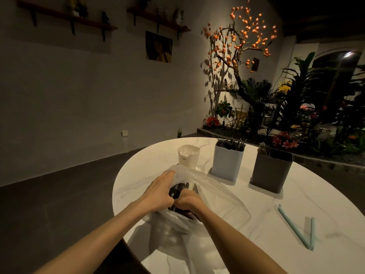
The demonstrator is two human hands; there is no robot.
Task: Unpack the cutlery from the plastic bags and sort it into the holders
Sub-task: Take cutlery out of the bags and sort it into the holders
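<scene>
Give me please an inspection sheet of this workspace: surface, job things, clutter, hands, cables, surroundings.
Surface: round white marble-look table.
Job's things: clear plastic bag holding dark cutlery; white cup-shaped holder shows no cutlery; pale blue rectangular holder and grey rectangular holder both hold cutlery.
Clutter: two light blue sticks.
Hands: left hand grips the bag's opening; right hand reaches inside, grasping cutlery.
Cables: nothing seen.
Surroundings: dim room, orange-blossom tree, wall shelves.
</scene>
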